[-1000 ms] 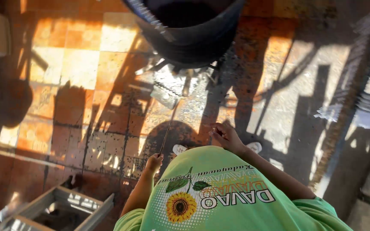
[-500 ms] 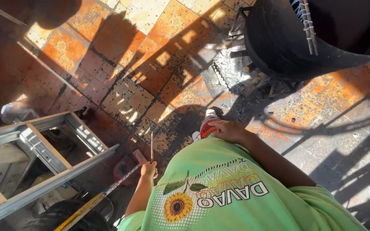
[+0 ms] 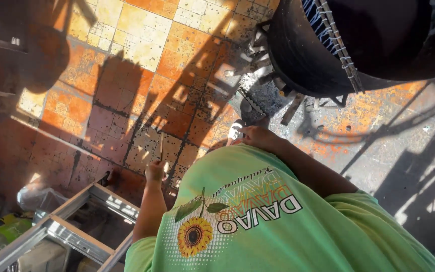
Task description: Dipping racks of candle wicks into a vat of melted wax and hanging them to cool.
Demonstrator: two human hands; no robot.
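Note:
I look down over my green shirt with a sunflower print. My left hand (image 3: pixel 154 172) is closed around a thin stick (image 3: pixel 161 146) that points up and away over the orange tiled floor (image 3: pixel 127 55). My right hand (image 3: pixel 258 137) rests at the front of my belly, its fingers curled; whether it holds anything I cannot tell. Just past it a shoe tip (image 3: pixel 235 131) shows. A large black tub (image 3: pixel 308 55) stands ahead to the right, with a laced strip (image 3: pixel 336 43) of sticks lying across its rim.
A metal ladder frame (image 3: pixel 71 229) lies at the lower left beside bags and clutter (image 3: pixel 6 231). Grey ash and charred scraps (image 3: pixel 258 100) lie under the black tub. Bare concrete (image 3: pixel 399 151) with long shadows runs to the right.
The view has swung left and up, so the ladder frame dropped lower and the tub shifted left. My left hand stays on the thin stick. My right hand remains at my belly.

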